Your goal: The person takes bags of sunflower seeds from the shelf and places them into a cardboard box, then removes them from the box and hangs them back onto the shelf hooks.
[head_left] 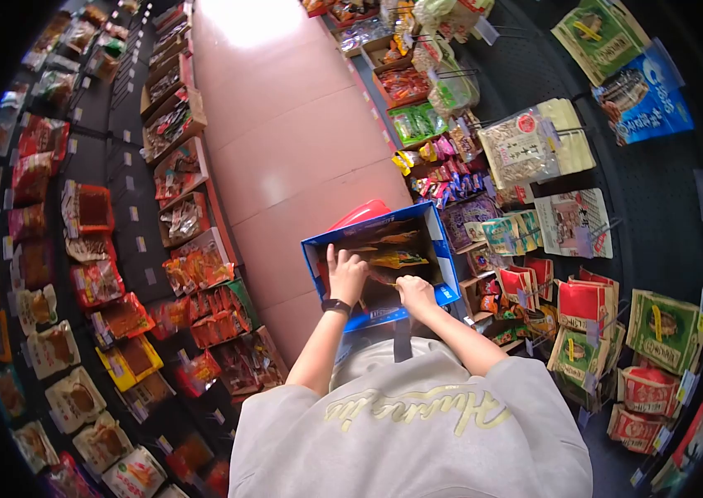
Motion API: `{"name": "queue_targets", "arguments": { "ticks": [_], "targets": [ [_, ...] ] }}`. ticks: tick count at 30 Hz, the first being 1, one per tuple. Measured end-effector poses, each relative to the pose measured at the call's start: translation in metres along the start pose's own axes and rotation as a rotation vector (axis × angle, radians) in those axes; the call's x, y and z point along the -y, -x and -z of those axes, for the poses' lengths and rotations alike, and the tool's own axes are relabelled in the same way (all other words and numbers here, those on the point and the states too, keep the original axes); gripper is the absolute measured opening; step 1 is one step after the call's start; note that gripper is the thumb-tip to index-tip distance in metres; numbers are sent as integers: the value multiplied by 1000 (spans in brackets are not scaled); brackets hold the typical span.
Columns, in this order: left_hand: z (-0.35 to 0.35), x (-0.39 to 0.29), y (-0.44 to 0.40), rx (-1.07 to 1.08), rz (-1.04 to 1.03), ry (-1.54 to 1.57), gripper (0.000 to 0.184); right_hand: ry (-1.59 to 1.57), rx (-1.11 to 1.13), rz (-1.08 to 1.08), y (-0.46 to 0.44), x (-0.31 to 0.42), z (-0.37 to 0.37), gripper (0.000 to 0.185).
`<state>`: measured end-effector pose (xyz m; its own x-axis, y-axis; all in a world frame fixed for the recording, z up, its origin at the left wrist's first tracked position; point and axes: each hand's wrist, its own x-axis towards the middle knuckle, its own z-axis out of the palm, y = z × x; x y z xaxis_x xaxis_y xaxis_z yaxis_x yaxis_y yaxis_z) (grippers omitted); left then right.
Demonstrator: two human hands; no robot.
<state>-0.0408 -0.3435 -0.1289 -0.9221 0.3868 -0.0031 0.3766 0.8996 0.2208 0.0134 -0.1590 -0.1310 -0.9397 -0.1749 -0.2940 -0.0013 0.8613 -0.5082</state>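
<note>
A blue cardboard box (448,264) with a dark inside stands open in front of my body. Several flat packets, one with a yellow strip (401,258), lie in it. Over the box's near left part is my left hand (346,274), a dark band on its wrist. Its forefinger points up and apart from the other fingers, whose tips reach toward the packets. My right hand (416,294) is at the near right side of the box, its fingers curled in on the edge of a packet (383,275). That packet's lower part is hidden.
Beyond the box a red plastic object (360,213) shows on the tiled aisle floor (281,141). Snack trays (194,217) line the left shelf. On the right, hanging bags (525,149) and candy trays (416,124) come close to the box.
</note>
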Motion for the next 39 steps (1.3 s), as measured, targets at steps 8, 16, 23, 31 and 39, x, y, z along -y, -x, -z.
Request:
{"name": "queue_targets", "arguments": {
  "ticks": [8,16,23,31,39],
  "targets": [
    [88,-5,-14,5,-17,688,9,-529,-345,39,25,18,80,12],
    [174,-47,-46,7,78,1648,13,-830,-664,69,55,71,171,15],
    [189,-109,-57,73,-37,1754,15,-1014,-962,108,83,66,226,12],
    [189,-209,-85,-48,-40,1800,13,-1280,-665,8,116,0,288,25],
    [206,-344,-148,175,-258,1689,16,-1095,-1129,37,170,-79,336,16]
  ]
}}
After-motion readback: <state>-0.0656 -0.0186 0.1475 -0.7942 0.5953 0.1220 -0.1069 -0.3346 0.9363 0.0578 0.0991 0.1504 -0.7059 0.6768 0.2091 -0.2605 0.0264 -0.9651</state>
